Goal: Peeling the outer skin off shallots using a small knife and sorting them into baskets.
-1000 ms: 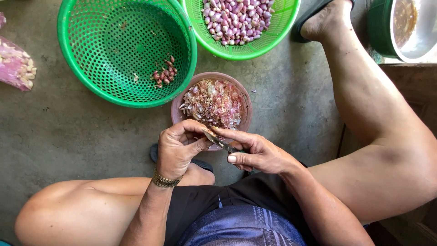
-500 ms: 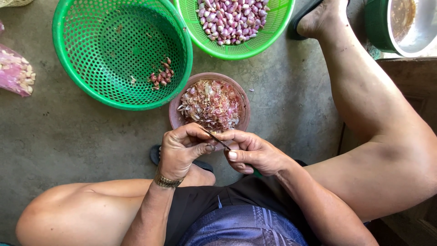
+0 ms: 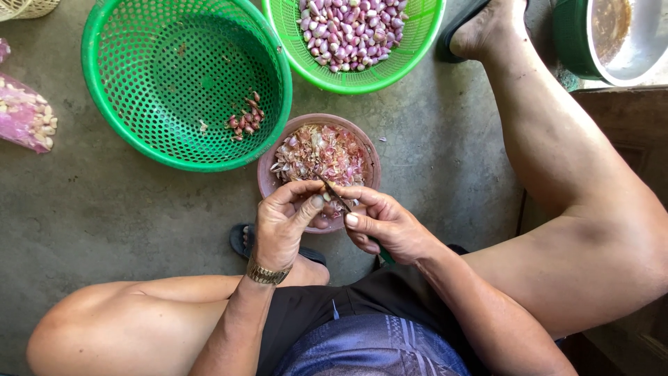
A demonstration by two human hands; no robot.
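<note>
**Head view: hands have closed in over the near rim of the pink bowl**

Head view, compared with the two earlier frames: both hands sit slightly nearer the bowl, grips unchanged. Left hand [image 3: 282, 224] is curled, thumb and fingers pinched on a small bulb (mostly hidden, so its state of peeling cannot be told). Right hand [image 3: 390, 226] is closed around a small knife [image 3: 335, 194], the blade angled up-left to meet the left fingertips.

Both hands hover over the near rim of the pink bowl [image 3: 268, 182], which is full of papery peelings. Judgement: peeling continues on the same bulb; nothing has been dropped since a second ago.

On the concrete floor [image 3: 104, 209]: a large green basket [image 3: 125, 132] at the bowl's far left holds a few peeled bulbs; a second green basket [image 3: 362, 78] at the far edge holds many unpeeled ones.
</note>
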